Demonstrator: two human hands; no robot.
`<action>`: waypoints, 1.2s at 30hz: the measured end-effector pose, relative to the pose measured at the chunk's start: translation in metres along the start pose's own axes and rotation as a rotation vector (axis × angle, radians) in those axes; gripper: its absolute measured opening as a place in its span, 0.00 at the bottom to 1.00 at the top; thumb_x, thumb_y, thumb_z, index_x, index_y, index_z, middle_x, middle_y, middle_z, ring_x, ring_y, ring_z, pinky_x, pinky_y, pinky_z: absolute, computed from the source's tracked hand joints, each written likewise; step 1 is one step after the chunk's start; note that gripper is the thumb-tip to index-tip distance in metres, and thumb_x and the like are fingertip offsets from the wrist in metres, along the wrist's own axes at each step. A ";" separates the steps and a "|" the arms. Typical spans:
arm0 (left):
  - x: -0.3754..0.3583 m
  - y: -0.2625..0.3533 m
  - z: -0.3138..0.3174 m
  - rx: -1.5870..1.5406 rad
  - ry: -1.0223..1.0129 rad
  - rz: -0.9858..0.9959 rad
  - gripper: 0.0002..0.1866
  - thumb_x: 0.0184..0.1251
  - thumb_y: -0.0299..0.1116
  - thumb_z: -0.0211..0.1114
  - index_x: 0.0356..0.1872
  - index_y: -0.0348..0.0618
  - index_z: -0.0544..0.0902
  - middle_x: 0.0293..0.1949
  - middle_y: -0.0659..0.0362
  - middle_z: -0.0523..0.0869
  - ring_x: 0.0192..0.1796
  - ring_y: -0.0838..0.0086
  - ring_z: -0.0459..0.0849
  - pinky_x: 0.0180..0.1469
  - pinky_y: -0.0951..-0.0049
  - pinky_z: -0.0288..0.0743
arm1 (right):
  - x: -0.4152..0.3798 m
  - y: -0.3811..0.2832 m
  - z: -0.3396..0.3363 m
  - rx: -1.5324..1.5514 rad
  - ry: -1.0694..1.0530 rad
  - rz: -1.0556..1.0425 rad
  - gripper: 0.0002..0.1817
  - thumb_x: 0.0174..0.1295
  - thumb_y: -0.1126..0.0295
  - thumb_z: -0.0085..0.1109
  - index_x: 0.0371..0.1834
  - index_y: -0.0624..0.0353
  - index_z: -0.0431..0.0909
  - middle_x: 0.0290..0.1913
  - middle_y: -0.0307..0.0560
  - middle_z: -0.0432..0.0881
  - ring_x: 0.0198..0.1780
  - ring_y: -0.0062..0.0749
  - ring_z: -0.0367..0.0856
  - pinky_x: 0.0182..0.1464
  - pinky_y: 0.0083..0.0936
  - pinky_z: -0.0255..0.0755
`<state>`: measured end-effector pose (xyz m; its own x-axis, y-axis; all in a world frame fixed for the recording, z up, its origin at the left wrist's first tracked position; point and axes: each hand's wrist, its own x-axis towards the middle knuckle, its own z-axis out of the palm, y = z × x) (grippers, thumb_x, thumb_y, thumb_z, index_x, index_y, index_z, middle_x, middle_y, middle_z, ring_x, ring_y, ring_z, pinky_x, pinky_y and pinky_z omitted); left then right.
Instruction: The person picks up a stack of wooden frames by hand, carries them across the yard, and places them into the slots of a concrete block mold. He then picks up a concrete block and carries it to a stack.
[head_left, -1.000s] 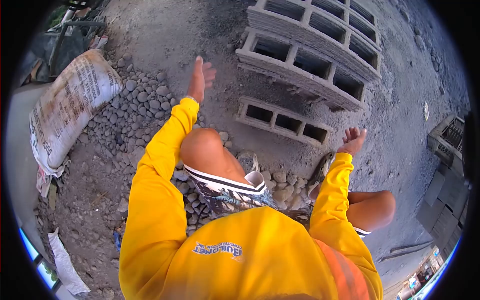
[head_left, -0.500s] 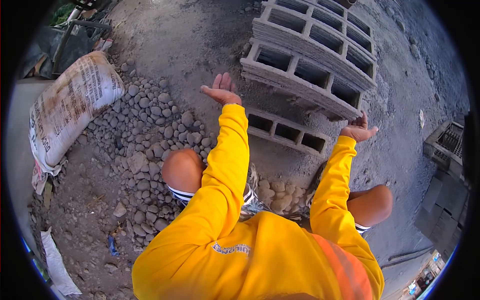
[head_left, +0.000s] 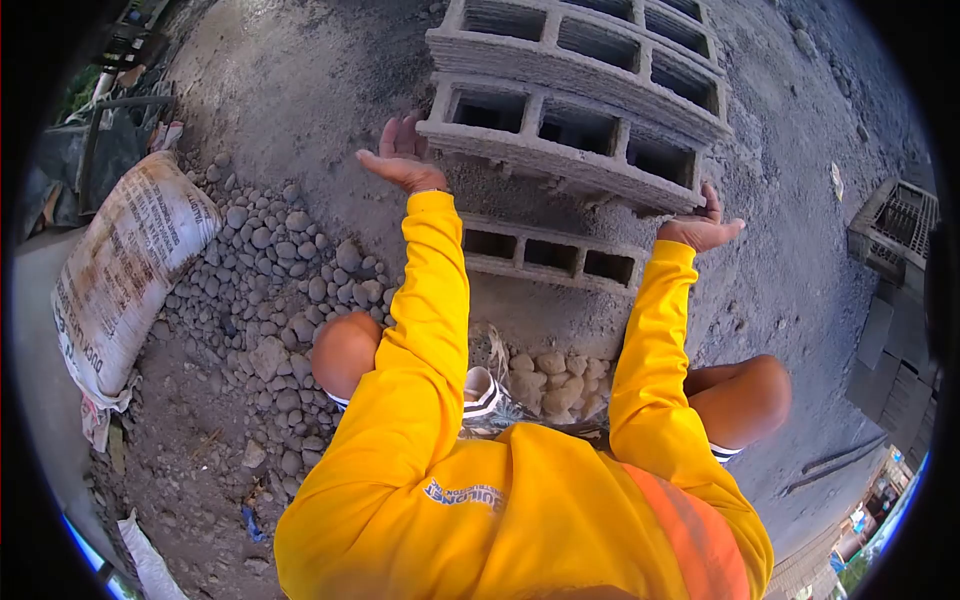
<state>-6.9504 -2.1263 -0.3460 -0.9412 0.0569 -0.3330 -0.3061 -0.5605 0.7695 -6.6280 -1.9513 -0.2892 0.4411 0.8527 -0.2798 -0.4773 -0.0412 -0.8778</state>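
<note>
Grey hollow concrete blocks are stacked in front of me, and the nearest upper block [head_left: 560,150] overhangs a gap. My left hand [head_left: 402,160] is at that block's left end, palm up with fingers spread. At its right end, my right hand [head_left: 704,224] lies palm up beside the lower corner, fingers apart, seeming to touch its underside. Neither hand is wrapped round anything. A lower block [head_left: 548,254] with three openings rests on the ground between my forearms.
Rounded stones [head_left: 290,250] lie in a heap at the left, beside a full printed sack [head_left: 135,260]. Lighter stones [head_left: 555,385] sit between my feet. At the right edge are a plastic crate [head_left: 897,222] and more grey blocks [head_left: 895,375].
The view has shifted, so the stack appears lower and further left. My left hand is now closer to the left end of the upper block; my right hand remains near its right corner.
</note>
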 end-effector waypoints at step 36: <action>0.006 0.072 0.052 0.286 0.018 0.233 0.40 0.75 0.63 0.34 0.46 0.35 0.84 0.39 0.46 0.88 0.46 0.60 0.84 0.56 0.61 0.73 | 0.002 -0.026 -0.051 -0.435 -0.044 -0.069 0.38 0.75 0.40 0.36 0.40 0.66 0.85 0.29 0.46 0.85 0.35 0.29 0.80 0.44 0.28 0.74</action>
<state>-6.9860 -2.1231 -0.2642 -0.9885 -0.0614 -0.1384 -0.1137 -0.3032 0.9461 -6.5761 -1.9748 -0.2863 0.4237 0.8819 -0.2067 -0.0796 -0.1911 -0.9783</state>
